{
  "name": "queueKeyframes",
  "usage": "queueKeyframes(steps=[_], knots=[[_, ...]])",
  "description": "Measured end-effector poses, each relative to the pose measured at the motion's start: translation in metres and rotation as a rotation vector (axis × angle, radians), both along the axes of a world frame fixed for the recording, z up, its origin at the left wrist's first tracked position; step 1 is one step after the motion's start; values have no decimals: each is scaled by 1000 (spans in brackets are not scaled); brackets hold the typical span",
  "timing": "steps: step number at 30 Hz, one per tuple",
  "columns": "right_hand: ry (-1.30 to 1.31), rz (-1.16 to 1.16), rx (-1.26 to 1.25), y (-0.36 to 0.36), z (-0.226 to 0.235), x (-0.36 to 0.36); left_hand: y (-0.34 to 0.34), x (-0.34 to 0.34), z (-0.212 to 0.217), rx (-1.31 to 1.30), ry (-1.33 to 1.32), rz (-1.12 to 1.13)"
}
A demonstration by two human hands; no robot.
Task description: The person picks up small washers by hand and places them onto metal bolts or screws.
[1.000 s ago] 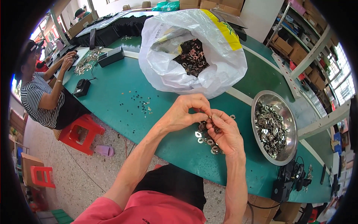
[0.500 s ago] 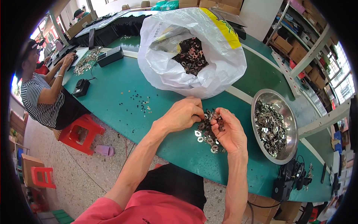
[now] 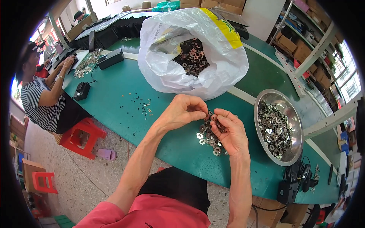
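Over a loose pile of small flat metal ring pieces point(image 3: 210, 140) on the green table, both my hands work close together. My left hand point(image 3: 181, 113) pinches a small metal piece between thumb and forefinger. Several more of these pieces point(image 3: 219, 127) sit in the curled fingers of my right hand point(image 3: 234, 133). Just beyond the hands stands a white woven bag point(image 3: 154, 72), its mouth rolled back around a heap of similar pieces point(image 3: 192, 57). A steel bowl point(image 3: 261, 146) of the same sort of pieces is to the right of my right hand.
Tiny black and copper-coloured bits point(image 3: 143, 108) are scattered left of my hands. Farther left are a black box-shaped device point(image 3: 111, 59) and a smaller black device point(image 3: 81, 90). A co-worker point(image 3: 42, 95) sits at the far left by a red stool point(image 3: 85, 138). Black adapters with cables point(image 3: 291, 186) lie lower right.
My left hand has lifted slightly from the pile, its thumb and forefinger now pinching a piece near the right hand. The right fingers have curled further around their pieces.
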State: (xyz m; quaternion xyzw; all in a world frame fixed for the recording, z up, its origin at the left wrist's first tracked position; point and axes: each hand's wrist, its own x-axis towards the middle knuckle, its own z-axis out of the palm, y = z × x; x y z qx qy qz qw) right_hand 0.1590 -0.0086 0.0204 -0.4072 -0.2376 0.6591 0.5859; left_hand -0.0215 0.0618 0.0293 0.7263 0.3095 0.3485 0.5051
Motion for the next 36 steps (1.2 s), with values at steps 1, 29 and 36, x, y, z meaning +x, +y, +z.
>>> queueKeyframes(steps=[1,29,36], knots=[[-1,-3,-1,0,0,0,0,1,1,-1,-1,-3],[20,-42,-21,8,-11,9,6,-6,-14,322,404,-292],[23,0,9,4,-7,9,5,-6,-5,95,249,-340]])
